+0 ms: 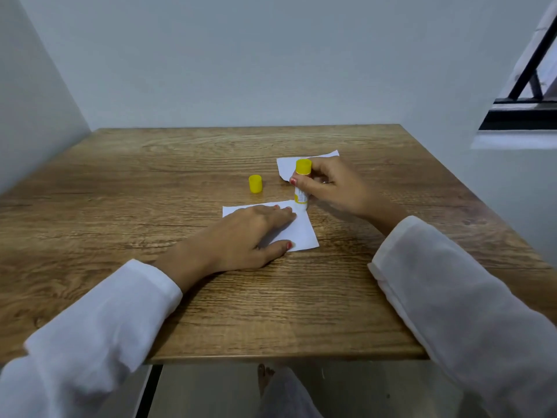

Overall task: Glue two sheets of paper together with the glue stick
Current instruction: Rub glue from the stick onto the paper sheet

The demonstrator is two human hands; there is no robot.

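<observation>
A wood-grain worktop (180, 297) stands against pale grey walls. The left hand (250, 233) lies flat, fingers straight, pressing a white paper sheet (301, 233). The right hand (328, 188) grips the upright white glue stick (300, 199), yellow base uppermost, tip on the sheet's far corner. Beyond lie its yellow cap (255, 184) and a second sheet (286, 165).

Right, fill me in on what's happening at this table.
A person is gluing paper. The left hand lies flat on the near sheet of paper, pinning it to the wooden table. The right hand grips the glue stick upright, its lower end on the far corner of that sheet. The yellow cap is off and stands on the table just beyond the sheet. A second sheet lies farther back, partly behind the right hand, not yet joined to the first.
</observation>
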